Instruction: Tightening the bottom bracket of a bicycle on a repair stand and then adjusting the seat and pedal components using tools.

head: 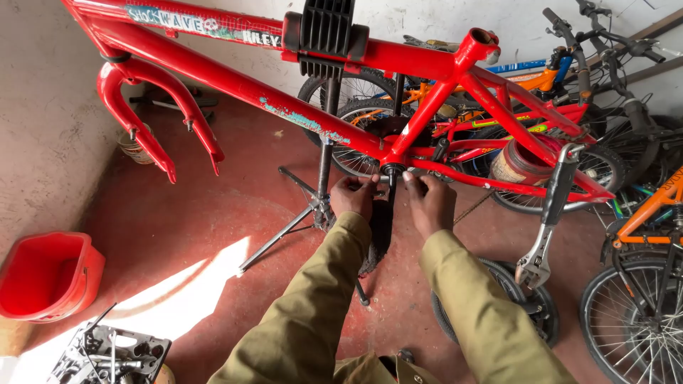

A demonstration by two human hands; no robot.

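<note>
Two olive-green sleeves (398, 313) are reaching up from the bottom edge toward the stripped red steel bicycle frame (235, 84), which is hanging clamped in a black repair stand (324, 163). Its bottom bracket shell (390, 169) is sitting just above and between both hands, its axis running toward the camera. The left hand (356, 195) is curling its fingers at the shell's left side, and the right hand (429, 201) is pinching at its right, equally near; what either is gripping is hidden.

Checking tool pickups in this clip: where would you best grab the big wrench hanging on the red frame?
Probably the wrench by its long dark handle, mid-length, coming from the right. It hangs nearly upright, jaw end down, off the frame, so the handle is exposed; wheels crowd the space below.
</note>
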